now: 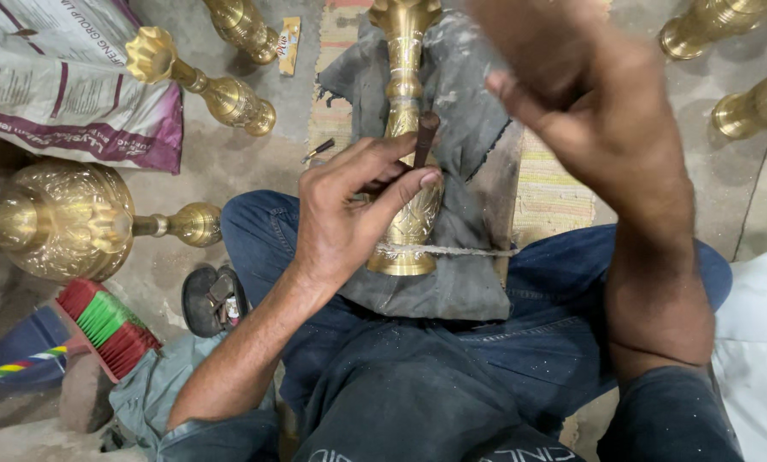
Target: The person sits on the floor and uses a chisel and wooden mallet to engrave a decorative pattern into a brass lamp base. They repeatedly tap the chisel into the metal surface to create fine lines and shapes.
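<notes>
A tall engraved brass vase lies lengthwise on a grey cloth between my knees. My left hand rests on the vase's body and pinches a short dark metal punch upright against the brass. My right hand is raised above the vase, blurred and close to the camera; its fingers look curled, and I cannot tell whether it holds anything.
Several more brass pieces lie around: a large bulbous one at left, slender ones at upper left and others at upper right. A printed sack, a red-green brush, a sandal and white cloth surround me.
</notes>
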A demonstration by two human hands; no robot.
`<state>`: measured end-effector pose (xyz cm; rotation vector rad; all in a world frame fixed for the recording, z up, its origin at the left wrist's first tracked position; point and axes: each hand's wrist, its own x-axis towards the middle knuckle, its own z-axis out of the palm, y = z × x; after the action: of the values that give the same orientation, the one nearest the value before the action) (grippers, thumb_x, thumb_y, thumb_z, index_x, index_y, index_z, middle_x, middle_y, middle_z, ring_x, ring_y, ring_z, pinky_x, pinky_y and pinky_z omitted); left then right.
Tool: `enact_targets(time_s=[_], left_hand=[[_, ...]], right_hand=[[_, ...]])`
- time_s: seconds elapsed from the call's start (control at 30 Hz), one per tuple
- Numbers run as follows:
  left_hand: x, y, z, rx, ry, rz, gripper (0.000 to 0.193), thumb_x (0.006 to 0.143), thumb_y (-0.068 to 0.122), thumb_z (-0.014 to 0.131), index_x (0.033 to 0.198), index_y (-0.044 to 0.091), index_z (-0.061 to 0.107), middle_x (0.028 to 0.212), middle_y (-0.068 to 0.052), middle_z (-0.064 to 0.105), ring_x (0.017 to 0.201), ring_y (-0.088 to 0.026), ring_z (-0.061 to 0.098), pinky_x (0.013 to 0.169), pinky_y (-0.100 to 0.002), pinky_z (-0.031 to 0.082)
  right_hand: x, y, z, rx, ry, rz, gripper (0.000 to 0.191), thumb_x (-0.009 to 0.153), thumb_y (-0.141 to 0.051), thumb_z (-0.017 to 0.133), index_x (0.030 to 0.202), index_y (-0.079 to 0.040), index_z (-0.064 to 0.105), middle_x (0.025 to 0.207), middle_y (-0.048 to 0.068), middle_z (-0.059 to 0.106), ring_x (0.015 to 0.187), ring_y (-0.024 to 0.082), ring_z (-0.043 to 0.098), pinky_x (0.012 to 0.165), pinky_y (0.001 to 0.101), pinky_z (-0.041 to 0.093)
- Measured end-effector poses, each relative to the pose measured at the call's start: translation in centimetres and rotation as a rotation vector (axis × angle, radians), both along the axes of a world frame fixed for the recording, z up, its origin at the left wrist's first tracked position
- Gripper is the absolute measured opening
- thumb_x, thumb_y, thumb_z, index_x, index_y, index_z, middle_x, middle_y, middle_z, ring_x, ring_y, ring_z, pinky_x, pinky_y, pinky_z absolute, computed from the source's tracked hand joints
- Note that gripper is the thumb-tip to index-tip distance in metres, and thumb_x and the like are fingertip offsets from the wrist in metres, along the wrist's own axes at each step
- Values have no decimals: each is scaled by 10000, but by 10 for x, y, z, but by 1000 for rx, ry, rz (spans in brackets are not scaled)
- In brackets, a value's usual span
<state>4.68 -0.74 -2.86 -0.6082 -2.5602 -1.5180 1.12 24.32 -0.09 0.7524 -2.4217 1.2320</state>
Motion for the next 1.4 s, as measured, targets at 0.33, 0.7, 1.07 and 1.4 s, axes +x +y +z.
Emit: enact_targets(time_s=[0.33, 0.7, 1.07, 1.4], left_hand=[[-4, 0, -2, -26, 97, -24, 325, 921, 142, 850, 1186, -2, 729, 988, -86, 754, 874, -158, 773, 739, -275, 645], [-5, -1, 2, -3, 78, -55, 351, 927, 139, 846, 1216, -8, 713, 984, -85, 736, 874, -152, 770, 741, -281, 638], [-1, 5, 1, -46, 117, 0, 345, 934, 169, 842, 1215, 10, 718, 991, -66, 751, 875, -140, 770, 717, -263, 632], [-3, 4, 1, -16, 73, -22, 332, 944, 148, 829, 1219, 4, 711, 977, -70, 736, 900, -146, 781, 754, -268, 654]], right_hand=[[-1, 7, -1, 450, 343, -182, 322, 920, -80, 844, 1113, -30, 592, 958, 123, 644, 923, 334, 670, 833, 461, 514], [2, 8, -3, 76, -25, -21, 177, 1040, -68, 778, 1099, -42, 612, 973, 93, 698, 939, 248, 747, 776, 375, 580], [-3, 18, -14, 142, 281, -134, 318, 1059, 20, 763, 1324, 68, 594, 1152, 209, 719, 1038, 302, 771, 833, 325, 613], [-1, 3, 7, -14, -168, -144, 293, 1009, -135, 788, 1186, -31, 578, 911, 72, 682, 828, 217, 728, 670, 365, 548]])
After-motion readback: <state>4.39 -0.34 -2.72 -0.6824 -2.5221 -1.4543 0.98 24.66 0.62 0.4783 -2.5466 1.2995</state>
